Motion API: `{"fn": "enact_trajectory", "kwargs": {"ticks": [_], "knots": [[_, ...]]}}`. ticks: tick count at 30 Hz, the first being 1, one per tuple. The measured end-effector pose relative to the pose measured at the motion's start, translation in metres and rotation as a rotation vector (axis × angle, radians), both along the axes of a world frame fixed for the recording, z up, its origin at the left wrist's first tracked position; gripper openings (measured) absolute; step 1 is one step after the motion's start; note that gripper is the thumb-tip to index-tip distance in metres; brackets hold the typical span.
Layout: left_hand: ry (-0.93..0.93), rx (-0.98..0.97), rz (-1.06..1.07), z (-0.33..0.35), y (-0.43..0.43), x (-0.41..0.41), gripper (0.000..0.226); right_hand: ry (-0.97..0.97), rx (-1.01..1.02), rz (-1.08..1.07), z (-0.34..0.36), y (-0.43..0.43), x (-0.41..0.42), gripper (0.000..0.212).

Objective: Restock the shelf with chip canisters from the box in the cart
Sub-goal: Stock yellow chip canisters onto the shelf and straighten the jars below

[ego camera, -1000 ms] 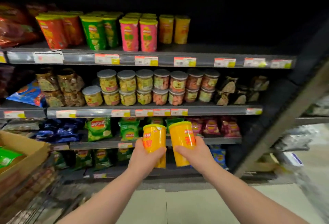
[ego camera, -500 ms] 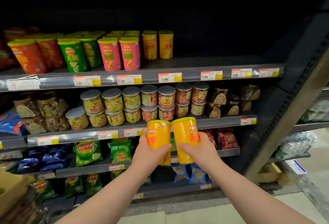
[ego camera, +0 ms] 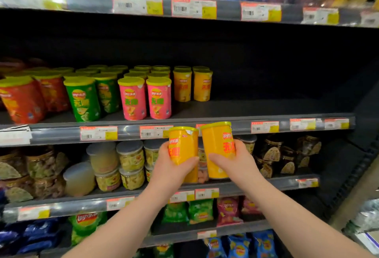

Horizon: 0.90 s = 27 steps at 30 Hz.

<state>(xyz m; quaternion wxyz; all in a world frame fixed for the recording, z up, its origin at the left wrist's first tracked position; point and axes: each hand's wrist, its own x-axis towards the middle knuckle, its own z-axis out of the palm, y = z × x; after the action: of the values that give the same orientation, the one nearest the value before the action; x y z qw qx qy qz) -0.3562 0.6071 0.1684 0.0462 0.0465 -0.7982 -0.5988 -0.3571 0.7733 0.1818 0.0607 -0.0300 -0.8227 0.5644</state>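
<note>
My left hand grips a yellow chip canister, and my right hand grips a second yellow canister. Both are upright, side by side, just below the front edge of the canister shelf. On that shelf stand two yellow canisters at the back, with pink canisters, green canisters and red canisters in rows to their left. The shelf is bare to the right of the yellow pair. The box and cart are out of view.
The shelf above carries price tags and snack bags. Below are clear plastic tubs of snacks and dark jars. Lower shelves hold chip bags. A slanted shelf post stands at the right.
Both hands have risen with their canisters from the lower shelves to the canister shelf's front edge. The view has tilted up and closed in; the box at the left has left the view.
</note>
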Motion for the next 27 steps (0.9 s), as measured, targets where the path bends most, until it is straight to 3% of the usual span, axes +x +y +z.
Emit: {"fn": "enact_trajectory", "kwargs": {"ticks": [4,9,18,27], "knots": [[0.051,0.012,0.026,0.008,-0.014,-0.021,0.079,0.061,-0.037,0.023,0.018,-0.011,-0.032,0.051],[0.101,0.026,0.048,0.021,-0.022,-0.037,0.074,0.119,0.005,0.03,0.043,-0.013,-0.076,0.07],[0.168,0.051,0.205,0.041,-0.027,-0.062,0.064,0.16,0.122,0.064,0.069,-0.031,-0.166,0.075],[0.186,0.015,0.362,0.042,-0.03,-0.074,0.074,0.062,0.165,0.11,0.061,-0.06,-0.233,0.086]]}}
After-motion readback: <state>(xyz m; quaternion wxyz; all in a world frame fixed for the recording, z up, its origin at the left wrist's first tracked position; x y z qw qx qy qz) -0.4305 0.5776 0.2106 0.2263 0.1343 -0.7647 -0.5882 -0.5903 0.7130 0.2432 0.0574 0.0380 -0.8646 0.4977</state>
